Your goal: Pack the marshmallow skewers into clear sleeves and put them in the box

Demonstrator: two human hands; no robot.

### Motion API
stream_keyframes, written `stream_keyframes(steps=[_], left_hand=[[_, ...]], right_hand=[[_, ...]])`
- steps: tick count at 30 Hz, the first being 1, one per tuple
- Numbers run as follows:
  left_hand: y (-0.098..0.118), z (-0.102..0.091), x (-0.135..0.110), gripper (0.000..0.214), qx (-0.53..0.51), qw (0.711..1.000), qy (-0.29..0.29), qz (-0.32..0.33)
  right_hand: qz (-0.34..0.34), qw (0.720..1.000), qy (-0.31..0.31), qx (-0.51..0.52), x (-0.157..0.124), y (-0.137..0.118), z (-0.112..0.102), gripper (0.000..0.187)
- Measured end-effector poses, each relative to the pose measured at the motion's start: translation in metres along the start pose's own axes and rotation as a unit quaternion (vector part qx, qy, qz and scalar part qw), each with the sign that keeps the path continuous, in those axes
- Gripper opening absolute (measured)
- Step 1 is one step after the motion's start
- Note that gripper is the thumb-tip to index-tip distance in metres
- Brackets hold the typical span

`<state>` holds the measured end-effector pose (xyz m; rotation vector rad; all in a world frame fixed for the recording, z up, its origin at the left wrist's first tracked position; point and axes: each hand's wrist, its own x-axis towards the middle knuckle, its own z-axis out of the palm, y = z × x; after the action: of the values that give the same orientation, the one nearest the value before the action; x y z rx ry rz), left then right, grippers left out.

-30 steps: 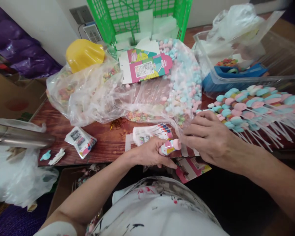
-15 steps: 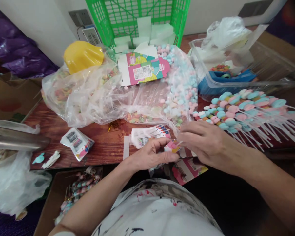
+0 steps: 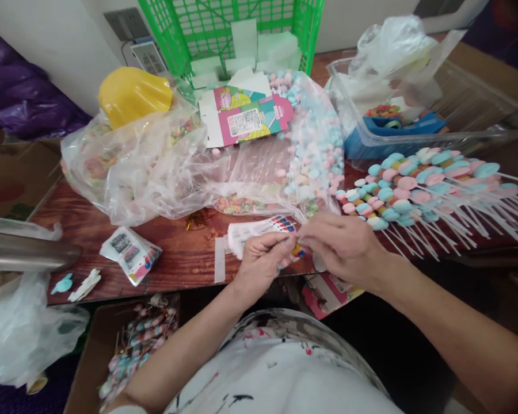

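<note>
Just above the table's front edge, my left hand (image 3: 265, 253) pinches a small printed plastic bag (image 3: 300, 252), mostly hidden by fingers. Thumb and fingers of my right hand (image 3: 347, 241) are pressed together at the bag's upper edge, close to the left fingertips. Whatever else may be between the fingers is too small to make out. Behind my left hand lies a fanned stack of printed bags (image 3: 244, 233). To the right is a pile of pink and blue marshmallow skewers (image 3: 418, 184) on white sticks.
Clear plastic bags of candy (image 3: 147, 172) and marshmallows (image 3: 315, 132) lie behind, with printed cardboard (image 3: 246, 118) on top. A green crate (image 3: 304, 34), a yellow bowl-like item (image 3: 132, 95) and a clear tub (image 3: 470, 129) stand farther back. Another bag stack (image 3: 132, 256) and a metal flask (image 3: 26, 253) are left.
Both hands have shifted slightly left and up, and their fingertips have come together over the bag. The bag is now more covered. The whole view has shifted slightly too.
</note>
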<state>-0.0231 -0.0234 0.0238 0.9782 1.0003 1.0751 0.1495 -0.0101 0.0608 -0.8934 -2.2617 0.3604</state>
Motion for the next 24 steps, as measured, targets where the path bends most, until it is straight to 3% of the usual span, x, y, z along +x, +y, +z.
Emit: stream_keyframes(steps=[3, 5, 9, 11, 15, 20, 24], left_hand=[[0.003, -0.003, 0.006, 0.027, -0.026, 0.998, 0.053, 0.028], [0.005, -0.004, 0.008, 0.022, -0.022, 0.997, 0.055, 0.056], [0.002, -0.003, 0.004, 0.021, -0.014, 0.995, 0.044, 0.084], [0.000, -0.004, -0.003, 0.024, -0.031, 0.997, 0.030, 0.058], [0.001, -0.009, -0.012, 0.029, -0.017, 0.999, -0.031, 0.009], [0.001, -0.014, -0.012, 0.029, -0.046, 0.997, -0.063, -0.025], [-0.003, -0.010, -0.014, 0.026, -0.125, 0.984, -0.092, -0.093]], right_hand=[[0.165, 0.964, 0.157, 0.136, -0.003, -0.005, 0.011, 0.035], [0.225, 0.938, 0.194, 0.177, -0.005, -0.011, 0.024, 0.037], [0.184, 0.935, 0.214, 0.215, -0.004, -0.019, 0.051, 0.011], [0.167, 0.926, 0.242, 0.238, -0.002, -0.018, 0.056, 0.016], [0.142, 0.934, 0.231, 0.232, -0.003, -0.017, 0.055, 0.024], [0.132, 0.930, 0.261, 0.223, -0.010, -0.020, 0.061, 0.025], [0.170, 0.910, 0.213, 0.313, -0.014, -0.017, 0.062, 0.015]])
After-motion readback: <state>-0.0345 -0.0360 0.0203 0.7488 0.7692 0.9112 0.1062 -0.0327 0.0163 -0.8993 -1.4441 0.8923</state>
